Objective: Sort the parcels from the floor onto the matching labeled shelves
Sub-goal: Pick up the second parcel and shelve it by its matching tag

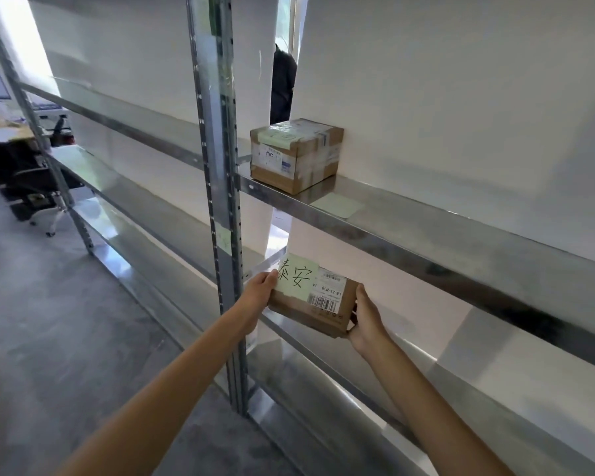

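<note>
left hand (260,290): grips the left end of the held parcel (310,316), thumb on top at the edge of the green note (294,278); its fingers are hidden underneath.
right hand (366,316): clasps the right end of the held parcel, fingers curled round the far corner, thumb on the near side.
held parcel: a small brown cardboard box carried between both hands, just right of the upright post (220,201). It is under the upper shelf (426,231) and over the front lip of the lower shelf (323,372); whether it touches that lip cannot be told.
green note: stuck on the parcel's top left, handwritten in black "泰安".
shipping label (327,293): white, beside the green note and upside down to the camera. It shows a barcode and "LB 23"; the finer print is too small.
upright post: perforated grey metal, with a small pale green slip (223,238) stuck on it; its writing is illegible.
loose note (337,205): pale green, flat on the upper shelf, just right of the second box (296,156).
second box: taped brown cardboard at the shelf's left end. It has a green sticker on top and a white label on the front whose print is blurred.
office chair (38,194): far left on the grey floor (66,321).
</note>
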`<state>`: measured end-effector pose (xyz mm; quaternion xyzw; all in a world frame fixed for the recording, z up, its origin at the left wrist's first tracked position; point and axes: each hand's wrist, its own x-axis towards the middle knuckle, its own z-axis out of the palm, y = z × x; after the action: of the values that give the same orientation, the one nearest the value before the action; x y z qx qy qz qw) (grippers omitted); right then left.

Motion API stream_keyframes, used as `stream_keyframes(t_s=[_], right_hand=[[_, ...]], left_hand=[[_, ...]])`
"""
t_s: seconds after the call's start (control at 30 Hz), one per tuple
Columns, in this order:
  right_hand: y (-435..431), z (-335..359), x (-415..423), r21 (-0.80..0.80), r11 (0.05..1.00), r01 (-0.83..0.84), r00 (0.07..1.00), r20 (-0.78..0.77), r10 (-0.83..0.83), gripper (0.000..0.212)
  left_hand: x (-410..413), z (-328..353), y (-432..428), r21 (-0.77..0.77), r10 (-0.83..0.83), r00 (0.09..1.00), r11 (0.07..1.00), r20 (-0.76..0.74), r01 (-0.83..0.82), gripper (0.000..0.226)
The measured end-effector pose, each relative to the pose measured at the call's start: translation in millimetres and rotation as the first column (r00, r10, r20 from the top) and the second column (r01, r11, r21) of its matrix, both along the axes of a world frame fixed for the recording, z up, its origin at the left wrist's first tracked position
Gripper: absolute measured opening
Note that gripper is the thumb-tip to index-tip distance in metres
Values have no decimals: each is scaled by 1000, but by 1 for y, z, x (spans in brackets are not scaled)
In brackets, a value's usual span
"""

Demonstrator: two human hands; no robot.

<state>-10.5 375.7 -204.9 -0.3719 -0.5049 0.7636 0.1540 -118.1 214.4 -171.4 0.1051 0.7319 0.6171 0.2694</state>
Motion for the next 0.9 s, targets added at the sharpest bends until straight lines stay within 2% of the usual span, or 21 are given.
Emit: stream_keyframes(t_s=[0.3, 0.73, 0.9], right_hand=[[9, -13, -36, -43, 999, -25, 999, 46, 27, 47], [2, -14, -102, -158, 968, 193, 978, 104, -178, 44], [-8, -18, -120, -196, 935, 297, 953, 126, -276, 42]], left_hand=[[-45, -10, 15, -16, -10, 998, 1000, 62, 11, 37], [-133, -23, 36, -78, -120, 987, 989, 110, 129, 32], [-160, -26, 44, -48, -145, 978, 987, 150, 154, 31]])
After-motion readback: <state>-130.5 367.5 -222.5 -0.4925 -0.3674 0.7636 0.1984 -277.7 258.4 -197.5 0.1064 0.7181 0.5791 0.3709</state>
